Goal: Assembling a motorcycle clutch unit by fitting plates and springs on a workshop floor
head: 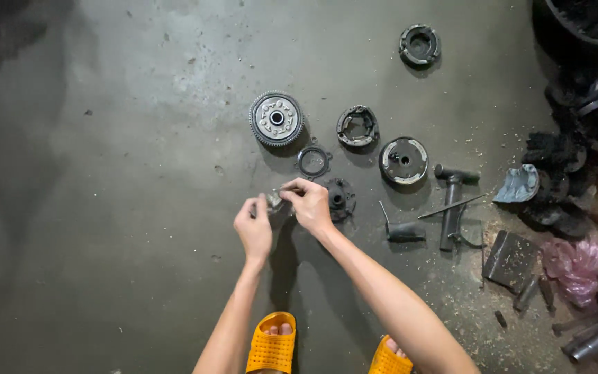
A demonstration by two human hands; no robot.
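Observation:
My left hand [254, 228] and my right hand [309, 204] meet over a small round metal part [275, 201] just above the concrete floor. The left hand grips the part from the left. My right hand pinches a thin metal tool [286, 189] whose tip touches the part. A dark hub piece [340, 197] lies right behind my right hand. Farther back sit a toothed gear wheel [276, 118] and a thin ring [313, 161].
More parts lie on the floor: a dark shoe assembly [358, 127], a round plate [403, 161], another ring-shaped part [419, 45], a hammer-like tool [452, 201], a pink bag [579, 263]. My feet in orange sandals [271, 344] are at the bottom.

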